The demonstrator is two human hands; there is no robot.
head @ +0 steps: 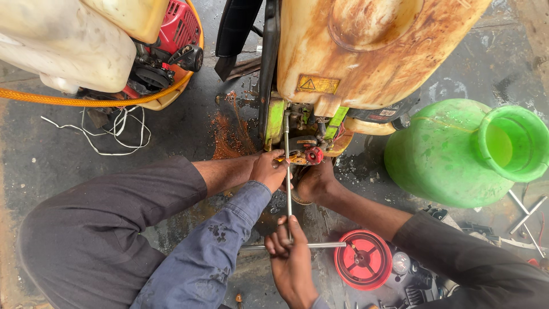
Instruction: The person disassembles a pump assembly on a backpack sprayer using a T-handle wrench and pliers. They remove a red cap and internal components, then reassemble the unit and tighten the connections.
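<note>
My right hand (291, 260) grips the crossbar of a long metal T-handle wrench (287, 200). Its shaft runs up into the small engine (303, 150) under a rust-stained yellow sprayer tank (366, 57). My left hand (269, 170), at the end of a blue denim sleeve, curls round the shaft where it meets the engine. A bare forearm with a dark rolled sleeve (223, 171) reaches in from the left, right against that hand. Another person's hand (314, 183) comes from the right and supports the engine from below, near a red knob (313, 155).
A green plastic jug (452, 154) lies at the right, a red round cover (363, 260) sits by my right hand. A second sprayer with a white tank (63, 46), red engine (177, 26) and orange hose (86, 102) is at top left. Loose metal wrenches (529, 214) lie at far right.
</note>
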